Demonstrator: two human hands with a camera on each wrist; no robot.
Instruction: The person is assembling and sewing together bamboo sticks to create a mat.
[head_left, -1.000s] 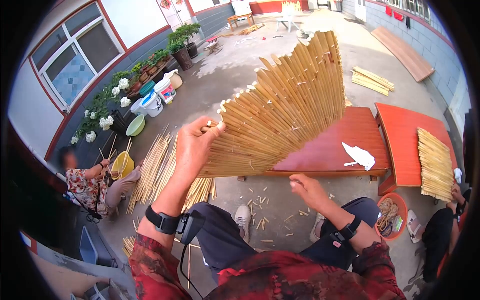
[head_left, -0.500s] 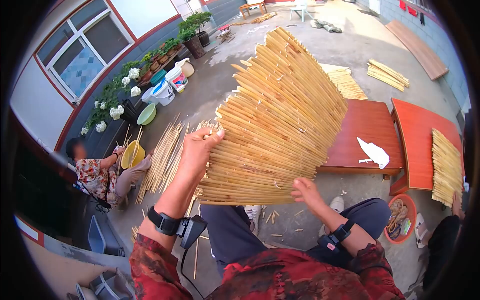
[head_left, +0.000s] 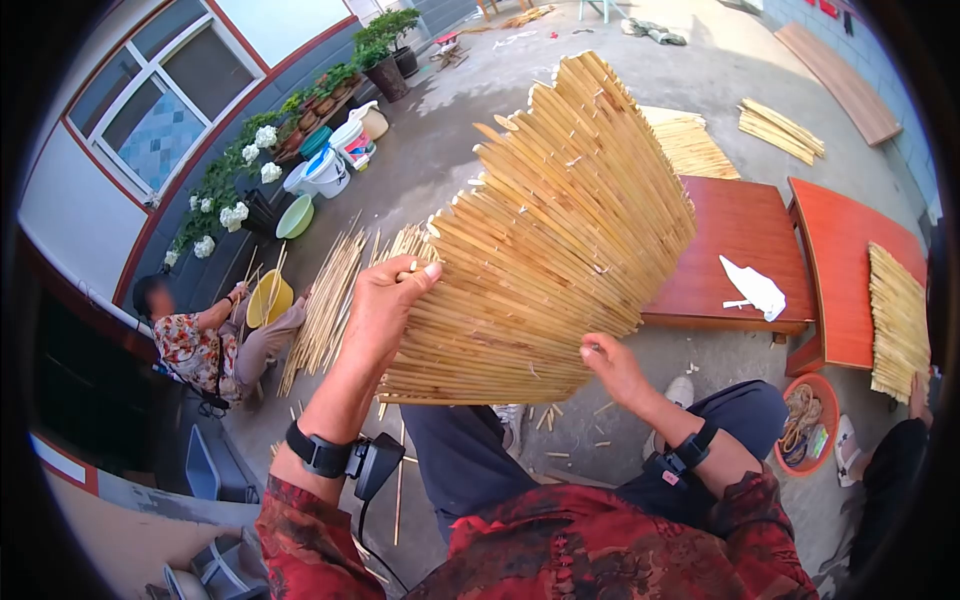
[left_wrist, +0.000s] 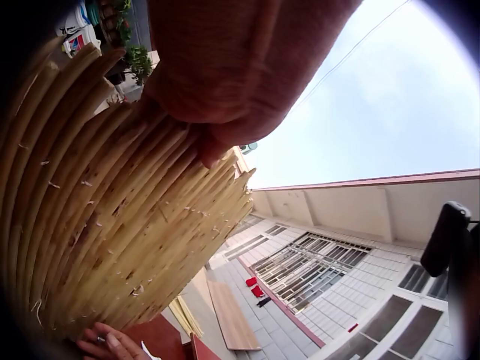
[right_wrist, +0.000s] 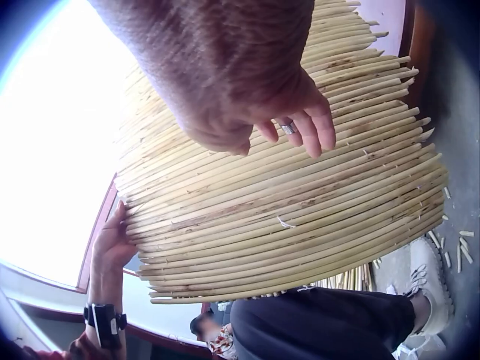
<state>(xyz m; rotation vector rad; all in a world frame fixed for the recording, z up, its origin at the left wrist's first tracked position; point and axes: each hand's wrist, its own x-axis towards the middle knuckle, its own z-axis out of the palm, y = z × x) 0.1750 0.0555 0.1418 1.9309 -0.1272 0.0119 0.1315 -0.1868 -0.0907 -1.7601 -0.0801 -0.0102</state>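
A mat of pale stalks, joined side by side with small white thread ends on its face, slopes up in front of me. Its left edge is gripped by my left hand, thumb on the near face. The left wrist view shows that hand over the uneven stalk tips. My right hand is at the mat's lower right edge. Seen from the right wrist, the right hand has loosely bent fingers, one with a ring, in front of the stalks, and grips nothing.
Behind the mat stands a low red table with a white cloth; a second red table holds another stalk mat. An orange basin is at right. Loose stalks and a seated person are at left.
The mat has swung its face toward me and its lower edge has come down over my knee. My right hand has moved to its lower right edge; my left keeps its grip.
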